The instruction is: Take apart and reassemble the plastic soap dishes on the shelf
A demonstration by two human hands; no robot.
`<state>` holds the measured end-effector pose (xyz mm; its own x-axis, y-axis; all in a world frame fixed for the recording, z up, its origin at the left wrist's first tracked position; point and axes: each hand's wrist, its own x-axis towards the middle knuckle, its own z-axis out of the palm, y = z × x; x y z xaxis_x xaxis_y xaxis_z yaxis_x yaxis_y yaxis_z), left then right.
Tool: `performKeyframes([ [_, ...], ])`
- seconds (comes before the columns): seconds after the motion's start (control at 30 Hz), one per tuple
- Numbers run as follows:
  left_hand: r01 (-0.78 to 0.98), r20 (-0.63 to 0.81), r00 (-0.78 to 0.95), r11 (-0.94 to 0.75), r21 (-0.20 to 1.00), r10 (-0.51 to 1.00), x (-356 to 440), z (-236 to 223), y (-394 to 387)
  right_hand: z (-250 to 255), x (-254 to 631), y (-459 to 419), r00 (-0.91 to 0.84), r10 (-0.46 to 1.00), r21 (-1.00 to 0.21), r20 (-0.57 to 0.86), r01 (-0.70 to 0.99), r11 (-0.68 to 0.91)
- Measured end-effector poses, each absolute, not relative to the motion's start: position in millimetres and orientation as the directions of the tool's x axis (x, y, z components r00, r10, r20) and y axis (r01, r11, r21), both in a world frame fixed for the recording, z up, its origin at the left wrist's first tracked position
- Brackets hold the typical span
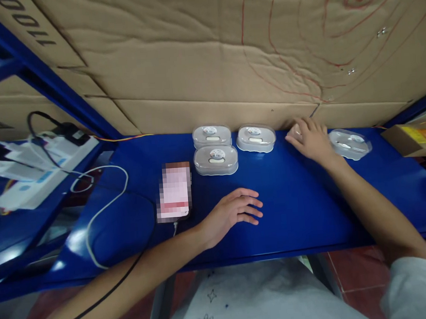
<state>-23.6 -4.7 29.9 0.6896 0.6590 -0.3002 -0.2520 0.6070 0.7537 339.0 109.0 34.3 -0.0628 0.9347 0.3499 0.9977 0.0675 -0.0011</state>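
My left hand (233, 212) lies flat on the blue shelf (297, 212), fingers stretched out, holding nothing, just right of a phone (174, 191). My right hand (311, 139) reaches to the back of the shelf and rests over a clear plastic case (294, 133) that it mostly hides; the fingers curl around it. Another clear case (349, 143) lies just right of that hand. Three more clear cases sit left of it: one at the back (212, 135), one in front of that (216, 160), one further right (256, 138).
A cardboard wall (227, 56) stands behind the shelf. At the left a white power strip (41, 164) with plugs and cables sits on a lower shelf, and a white cable (103, 206) loops onto the blue surface. A small cardboard box (412, 138) is at the far right.
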Motion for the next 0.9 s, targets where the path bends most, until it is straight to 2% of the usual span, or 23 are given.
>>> performKeyframes([
  [0.1, -0.207, -0.315, 0.697, 0.601, 0.772, 0.644, -22, 29, -6, 29, 355, 86, 0.038, 0.936, 0.016, 0.350, 0.999, -0.046],
  [0.23, -0.202, -0.308, 0.695, 0.588, 0.783, 0.650, -20, 28, -7, 24, 352, 55, 0.022, 0.956, 0.007, 0.293, 1.000, -0.025],
  [0.3, -0.223, -0.316, 0.690, 0.606, 0.764, 0.651, -20, 28, -8, 25, 341, 39, -0.036, 0.958, -0.042, 0.285, 0.998, 0.050],
  [0.4, -0.240, -0.382, 0.683, 0.685, 0.688, 0.623, -20, 28, -7, 33, 313, 16, -0.159, 0.941, -0.196, 0.300, 0.955, 0.223],
  [0.53, -0.289, -0.456, 0.679, 0.780, 0.555, 0.576, -20, 28, -5, 48, 259, -11, -0.382, 0.876, -0.399, 0.294, 0.784, 0.476],
  [0.67, -0.411, -0.431, 0.661, 0.777, 0.477, 0.614, -20, 30, -3, 56, 216, -26, -0.647, 0.714, -0.410, 0.269, 0.593, 0.692],
  [0.77, -0.466, -0.487, 0.590, 0.764, 0.446, 0.644, -19, 31, -2, 55, 210, -21, -0.690, 0.658, -0.428, 0.301, 0.519, 0.740],
  [0.9, -0.446, -0.582, 0.517, 0.778, 0.443, 0.628, -18, 29, -3, 44, 237, 9, -0.589, 0.727, -0.466, 0.352, 0.563, 0.682],
])
